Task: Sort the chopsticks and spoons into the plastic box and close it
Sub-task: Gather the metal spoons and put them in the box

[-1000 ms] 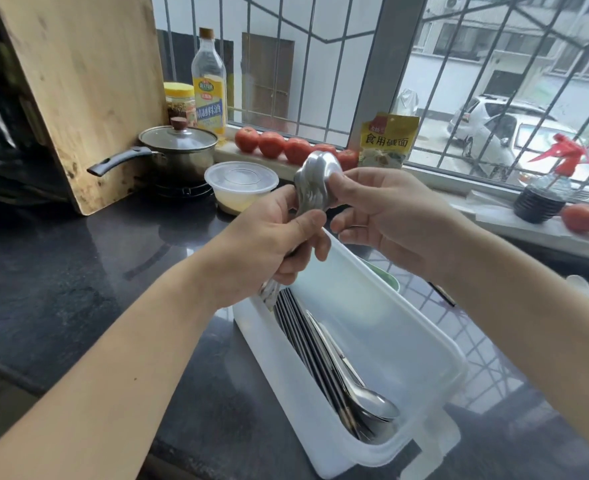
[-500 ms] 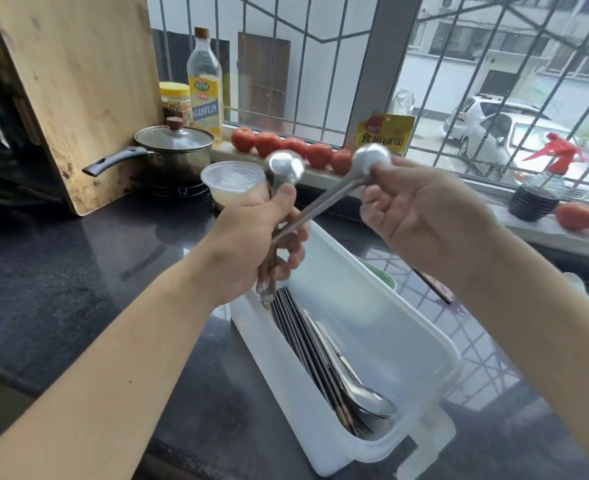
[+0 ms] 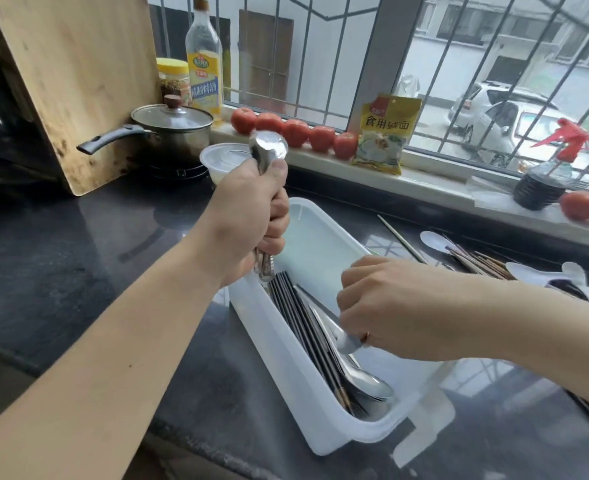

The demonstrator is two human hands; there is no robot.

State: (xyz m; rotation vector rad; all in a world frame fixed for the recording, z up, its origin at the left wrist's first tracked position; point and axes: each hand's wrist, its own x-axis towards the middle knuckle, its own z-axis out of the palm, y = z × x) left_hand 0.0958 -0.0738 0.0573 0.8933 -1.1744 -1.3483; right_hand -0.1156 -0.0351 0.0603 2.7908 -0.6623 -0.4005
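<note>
Over the plastic box [image 3: 279, 362] mid-bench, your left hand [image 3: 251, 216] clenches stiff, slippery steel spoons [image 3: 268, 150] by their handles while your right hand's [image 3: 386, 306] fingers [image 3: 350, 322] pinch one spoon [image 3: 346, 341] inside it.

Dark stone counter [image 3: 78, 244], glossy, reflecting the window grid. Wooden board [image 3: 78, 81] leans upright at the counter's far-left corner. Lidded pot [image 3: 172, 128] on a burner just beside it, handle pointing left. Barred window [image 3: 320, 46] runs along the back edge; flat daylight comes in. Pale sill [image 3: 424, 187] carries an oil bottle [image 3: 205, 60] and a yellow-lidded jar [image 3: 172, 76] at the left end, a row of tomatoes [image 3: 295, 131], a yellow packet [image 3: 385, 135] leaning on the frame post, and a spray bottle [image 3: 545, 178] toward the right. Outside: parked cars [image 3: 514, 119], pale buildings.
</note>
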